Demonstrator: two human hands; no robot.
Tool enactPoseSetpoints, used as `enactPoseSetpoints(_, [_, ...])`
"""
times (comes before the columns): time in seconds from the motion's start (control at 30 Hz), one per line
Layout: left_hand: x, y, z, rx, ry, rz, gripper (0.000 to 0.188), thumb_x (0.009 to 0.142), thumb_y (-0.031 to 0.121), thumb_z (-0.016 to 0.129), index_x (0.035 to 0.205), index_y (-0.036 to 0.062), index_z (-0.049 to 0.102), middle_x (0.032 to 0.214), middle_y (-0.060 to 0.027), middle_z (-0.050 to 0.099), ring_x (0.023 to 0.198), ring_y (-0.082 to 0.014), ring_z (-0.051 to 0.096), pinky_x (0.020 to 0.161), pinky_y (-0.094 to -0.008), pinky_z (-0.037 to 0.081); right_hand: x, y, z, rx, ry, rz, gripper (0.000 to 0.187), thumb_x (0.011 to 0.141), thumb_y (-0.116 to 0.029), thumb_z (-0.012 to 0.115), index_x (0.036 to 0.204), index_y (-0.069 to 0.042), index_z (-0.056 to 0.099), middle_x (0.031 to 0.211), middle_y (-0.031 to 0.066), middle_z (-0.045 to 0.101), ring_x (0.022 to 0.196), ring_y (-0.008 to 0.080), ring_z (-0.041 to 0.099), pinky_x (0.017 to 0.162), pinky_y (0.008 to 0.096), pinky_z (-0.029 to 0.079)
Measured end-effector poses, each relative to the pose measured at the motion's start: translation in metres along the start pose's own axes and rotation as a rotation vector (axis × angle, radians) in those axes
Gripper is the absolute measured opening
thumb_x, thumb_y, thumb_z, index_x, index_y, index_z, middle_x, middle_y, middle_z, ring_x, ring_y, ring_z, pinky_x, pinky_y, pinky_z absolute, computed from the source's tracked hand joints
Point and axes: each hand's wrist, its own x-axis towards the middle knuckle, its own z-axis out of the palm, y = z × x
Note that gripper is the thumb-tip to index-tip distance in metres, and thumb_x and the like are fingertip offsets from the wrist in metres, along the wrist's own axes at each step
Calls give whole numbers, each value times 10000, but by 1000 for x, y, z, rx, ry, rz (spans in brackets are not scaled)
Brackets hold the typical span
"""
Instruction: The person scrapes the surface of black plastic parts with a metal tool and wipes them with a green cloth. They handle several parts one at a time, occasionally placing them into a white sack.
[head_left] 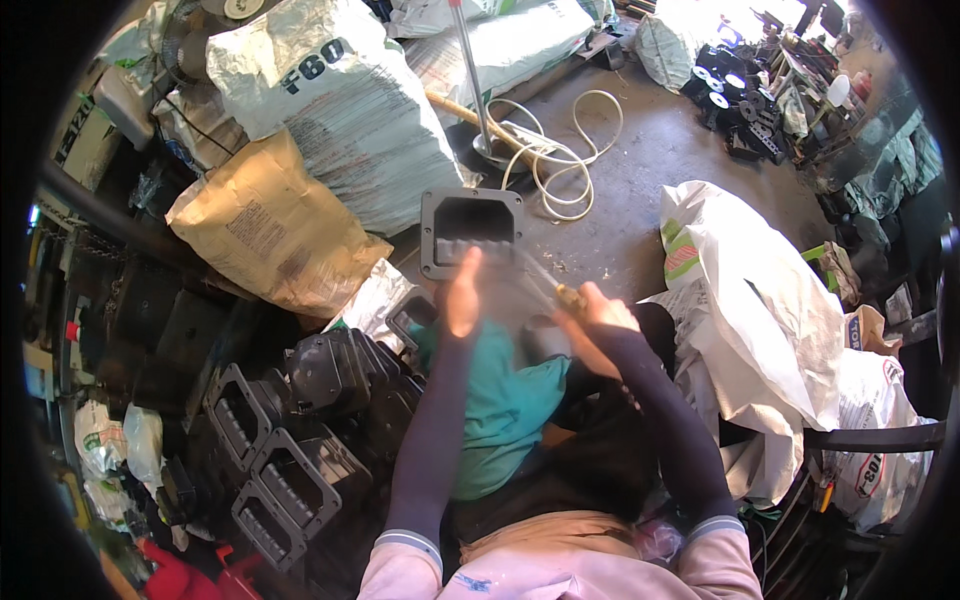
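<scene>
Upright in front of me is a black plastic housing with a square flanged rim and a ribbed hollow inside. My left hand grips its lower edge, thumb up over the rim. In my closed right hand is a knife with a yellowish handle. Its thin blade, blurred, points up and left to the housing's right lower corner; whether it touches I cannot tell. A teal cloth covers my lap under both hands. Several similar black housings are piled to my left, one smaller frame close behind my left wrist.
A brown paper sack and large white sacks stand at the far left. A pale hose lies coiled on the floor by a metal pole. White sacking bulges beside my right arm. Black parts lie far right.
</scene>
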Motion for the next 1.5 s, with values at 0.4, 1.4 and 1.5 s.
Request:
enactPoseSetpoints(0.4, [-19,12,15,253,-11,88,381,835,88,767,1141,18,550,1073,-85,632,993,-196,603,878,-334,488,25,-22,-12,59,91,-176,382,895,-363,661,1066,-39,555,921,271,676,908,458,648,753,481,507])
enactPoseSetpoints(1.4, [-489,171,-333,488,558,-350,405,939,349,670,1157,8,670,1110,-99,699,1001,-209,663,906,-359,520,141,227,178,463,-529,-40,546,948,-352,666,1339,-28,466,1012,94,628,784,182,625,686,310,522])
enactPoseSetpoints(1.5, [-531,159,-405,13,1052,-184,428,1007,378,560,1237,21,616,1132,-110,688,1015,-221,666,850,-381,555,144,255,188,421,-523,-21,539,949,-347,665,1335,-27,468,1009,95,629,784,181,624,686,309,521])
